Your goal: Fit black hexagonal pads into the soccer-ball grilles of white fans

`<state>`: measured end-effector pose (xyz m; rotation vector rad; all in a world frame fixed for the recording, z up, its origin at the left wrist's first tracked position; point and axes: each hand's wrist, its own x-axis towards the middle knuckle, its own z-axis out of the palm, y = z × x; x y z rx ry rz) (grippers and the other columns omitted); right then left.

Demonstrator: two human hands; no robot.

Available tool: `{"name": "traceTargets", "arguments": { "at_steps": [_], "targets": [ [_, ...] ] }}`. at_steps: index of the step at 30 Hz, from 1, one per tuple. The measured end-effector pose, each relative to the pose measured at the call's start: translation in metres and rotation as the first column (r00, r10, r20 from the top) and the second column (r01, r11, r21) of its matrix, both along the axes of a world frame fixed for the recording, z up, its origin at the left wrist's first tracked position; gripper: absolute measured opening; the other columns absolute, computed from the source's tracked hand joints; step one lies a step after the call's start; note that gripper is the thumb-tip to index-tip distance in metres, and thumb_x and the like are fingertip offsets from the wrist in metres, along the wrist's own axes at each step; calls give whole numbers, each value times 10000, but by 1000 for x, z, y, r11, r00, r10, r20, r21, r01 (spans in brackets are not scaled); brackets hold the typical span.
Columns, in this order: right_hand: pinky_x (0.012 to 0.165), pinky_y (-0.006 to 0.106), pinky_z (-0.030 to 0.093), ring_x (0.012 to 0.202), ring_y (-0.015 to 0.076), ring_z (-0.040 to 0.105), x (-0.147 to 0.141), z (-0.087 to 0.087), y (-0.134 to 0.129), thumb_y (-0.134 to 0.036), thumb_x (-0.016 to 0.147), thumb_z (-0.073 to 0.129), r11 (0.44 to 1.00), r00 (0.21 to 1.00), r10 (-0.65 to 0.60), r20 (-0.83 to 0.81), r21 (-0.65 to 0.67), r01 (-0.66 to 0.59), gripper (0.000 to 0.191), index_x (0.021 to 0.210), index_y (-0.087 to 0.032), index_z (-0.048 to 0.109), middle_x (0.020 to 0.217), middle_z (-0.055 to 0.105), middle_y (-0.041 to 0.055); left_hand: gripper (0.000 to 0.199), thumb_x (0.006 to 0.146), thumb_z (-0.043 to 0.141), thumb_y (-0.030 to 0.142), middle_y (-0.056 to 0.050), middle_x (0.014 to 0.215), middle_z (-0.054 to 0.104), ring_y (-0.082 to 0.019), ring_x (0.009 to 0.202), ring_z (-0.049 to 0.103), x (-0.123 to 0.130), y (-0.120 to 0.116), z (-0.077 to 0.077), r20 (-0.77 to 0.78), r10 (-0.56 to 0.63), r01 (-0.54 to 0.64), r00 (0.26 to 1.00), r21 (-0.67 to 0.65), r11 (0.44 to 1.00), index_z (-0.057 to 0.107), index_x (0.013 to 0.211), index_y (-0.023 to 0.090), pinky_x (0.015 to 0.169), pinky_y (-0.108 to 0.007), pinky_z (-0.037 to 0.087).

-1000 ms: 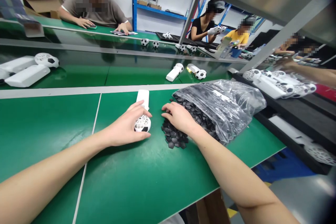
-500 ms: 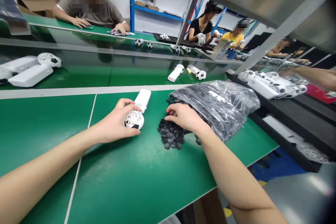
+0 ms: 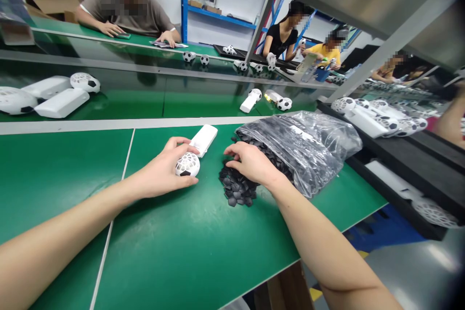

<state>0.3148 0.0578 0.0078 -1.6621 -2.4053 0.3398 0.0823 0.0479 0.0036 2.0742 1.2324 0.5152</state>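
My left hand (image 3: 162,170) is wrapped round the ball-shaped end of a white soccer-ball device (image 3: 204,140), which rests on the green table. The ball end has white open latticework and a few black patches; its flat white handle points away to the upper right. Over a pile of small black pentagon pieces (image 3: 238,188), my right hand (image 3: 250,162) hovers with thumb and fingertips close together. Whether a piece is between them is too small to tell. The pile spills from a clear plastic bag (image 3: 308,147) lying just right of that hand.
Behind the table's pale edge (image 3: 72,126), a green belt carries white devices (image 3: 65,101) at left and more (image 3: 251,100) in the middle. A black tray (image 3: 399,147) of devices stands at right. Several people sit beyond, and a blurred arm (image 3: 450,116) shows at far right.
My right hand has moved slightly left, towards the ball. The device has turned a little in my left hand, its handle swinging right. Devices on the belt have shifted right.
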Motion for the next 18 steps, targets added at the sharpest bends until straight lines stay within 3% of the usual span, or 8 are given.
{"name": "traceTargets", "arguments": {
  "at_steps": [4,8,12,15,18],
  "targets": [
    [754,232,424,831,153,570,-5,-1,-2,-81,836,607,993,991,114,65,8,-115,145,910,-189,670,893,616,13,463,638,645,320,-51,1231,271,-291,1171,365,-1,1,-3,12,-6,6,1000,12,1000,486,1069,261,949,-443,385],
    [695,264,429,811,193,565,-15,-4,-7,-121,865,567,988,957,86,276,101,-118,104,891,-160,660,839,596,44,458,638,634,276,-48,1227,287,-278,1182,359,-2,2,-3,14,-17,17,1000,24,1000,484,1071,263,984,-447,347],
    [664,292,426,765,216,559,-19,-8,-6,-94,871,511,975,916,41,398,185,-124,114,848,-110,621,805,571,75,444,652,594,209,-37,1243,312,-247,1148,407,-4,5,0,28,-127,127,992,-13,992,471,1074,269,940,-402,398],
    [702,298,431,794,221,557,-14,-6,-4,-71,872,502,976,948,3,320,204,-72,109,894,-93,607,830,568,87,481,653,577,187,-40,1269,308,-232,1109,442,-5,6,3,30,-187,188,982,-45,981,438,1107,266,875,-363,444],
    [758,269,433,847,184,555,-9,-1,-6,-47,875,514,978,992,118,36,168,-122,164,994,-128,590,898,572,62,492,651,573,184,-38,1283,299,-228,1083,458,-6,7,5,18,-194,195,981,-54,979,431,1114,266,850,-353,453]
  ]
}}
